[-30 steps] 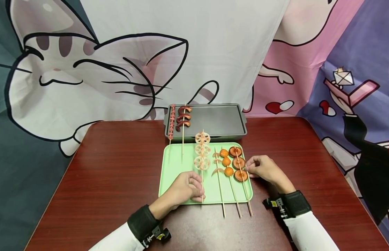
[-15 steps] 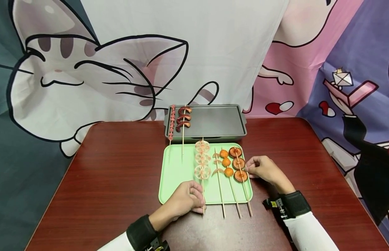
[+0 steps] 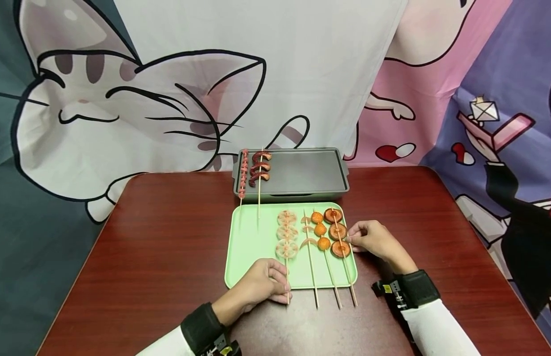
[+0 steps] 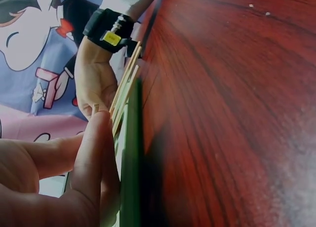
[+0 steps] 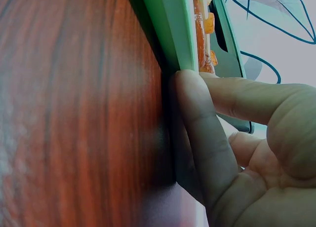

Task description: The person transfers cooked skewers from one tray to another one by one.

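Observation:
In the head view my left hand (image 3: 263, 282) pinches the lower stick of a lotus root skewer (image 3: 286, 232). Its pale, holed slices lie over the middle of the light green tray (image 3: 250, 247). The stick's end pokes past my fingertips in the left wrist view. My right hand (image 3: 374, 241) grips the tray's right edge between thumb and fingers, as the right wrist view shows at the tray rim (image 5: 170, 29). Close to that hand lies a skewer of brown mushroom slices (image 3: 338, 231). Left of it are a skewer of orange balls (image 3: 320, 230) and one of thin pinkish curved pieces (image 3: 308, 242).
Behind the tray stands a grey rectangular pan (image 3: 302, 170). On its left side lie a skewer of small pink pieces (image 3: 243, 173) and one of dark red curled pieces (image 3: 260, 167), their sticks reaching toward the tray. A printed cloth (image 3: 328, 74) hangs behind the wooden table (image 3: 168, 237).
My left hand has drawn the lotus root skewer toward me, and its slices have then come down slightly onto the tray. My right hand stays at the tray's edge.

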The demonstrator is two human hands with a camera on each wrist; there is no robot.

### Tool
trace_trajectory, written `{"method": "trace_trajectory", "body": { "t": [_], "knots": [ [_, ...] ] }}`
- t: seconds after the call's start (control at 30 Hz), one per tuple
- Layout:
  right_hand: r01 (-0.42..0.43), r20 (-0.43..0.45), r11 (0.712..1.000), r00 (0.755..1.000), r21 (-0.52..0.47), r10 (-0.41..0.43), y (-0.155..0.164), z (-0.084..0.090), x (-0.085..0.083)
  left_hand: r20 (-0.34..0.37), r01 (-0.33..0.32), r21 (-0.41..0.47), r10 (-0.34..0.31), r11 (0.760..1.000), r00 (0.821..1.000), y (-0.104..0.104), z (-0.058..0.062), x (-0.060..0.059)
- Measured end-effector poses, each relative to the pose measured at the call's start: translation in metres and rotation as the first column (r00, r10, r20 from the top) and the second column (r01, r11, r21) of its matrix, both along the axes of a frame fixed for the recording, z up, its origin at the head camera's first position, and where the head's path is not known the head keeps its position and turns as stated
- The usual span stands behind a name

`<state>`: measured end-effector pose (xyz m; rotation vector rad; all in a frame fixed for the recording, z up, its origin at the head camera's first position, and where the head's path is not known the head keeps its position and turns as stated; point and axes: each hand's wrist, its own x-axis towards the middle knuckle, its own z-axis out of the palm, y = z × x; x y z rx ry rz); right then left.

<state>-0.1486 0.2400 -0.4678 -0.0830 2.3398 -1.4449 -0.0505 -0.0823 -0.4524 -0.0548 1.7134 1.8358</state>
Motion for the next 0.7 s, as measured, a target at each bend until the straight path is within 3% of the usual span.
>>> {"method": "trace_trajectory", "body": {
  "t": [0.23,0.53,0.7],
  "knots": [
    [0.005,-0.013,1.0,1.0,0.021,-0.005,0.001,0.0,0.0,0.0,0.003,-0.015,-0.003,1.0,1.0,0.002,0.001,-0.004],
    [0.009,0.001,1.0,1.0,0.011,-0.009,0.001,0.0,0.0,-0.045,0.098,-0.102,-0.103,0.99,0.994,0.001,0.001,-0.009],
    [0.008,0.008,1.0,1.0,0.012,-0.008,0.0,0.0,0.0,-0.036,0.119,-0.129,-0.125,0.984,0.991,-0.001,-0.002,-0.012]
  ]
}}
